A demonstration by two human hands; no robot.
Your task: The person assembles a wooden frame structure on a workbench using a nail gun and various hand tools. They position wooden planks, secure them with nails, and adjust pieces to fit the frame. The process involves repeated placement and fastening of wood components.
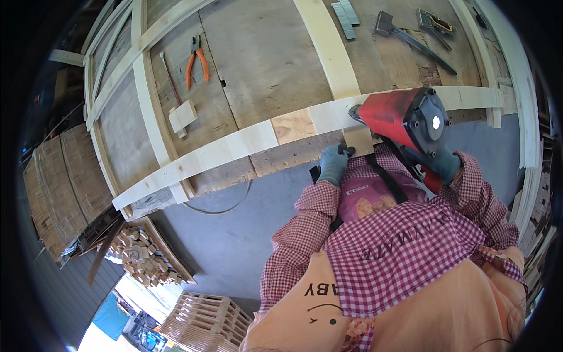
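Observation:
My right hand [443, 166], in a blue-grey glove, grips a red pneumatic nail gun [390, 114] with a dark round cap. The gun's nose rests on or just over a long pale wooden rail [234, 145], where a crosspiece [328, 53] meets it; exact contact is hard to tell. My left hand [335, 162], gloved the same way, is closed on the near end of a short wooden slat [359, 141] that sticks out below the rail. The gun's body hides part of the joint, and my right fingers are partly covered.
On the worn wooden bench lie orange-handled pliers [198, 64], a screwdriver [170, 79], a small wood block [183, 116], nail or staple strips [346, 20], a hammer [413, 41] and a black-yellow tool [435, 24]. Wood offcuts [141, 255] and stacked slats [205, 320] stand lower left.

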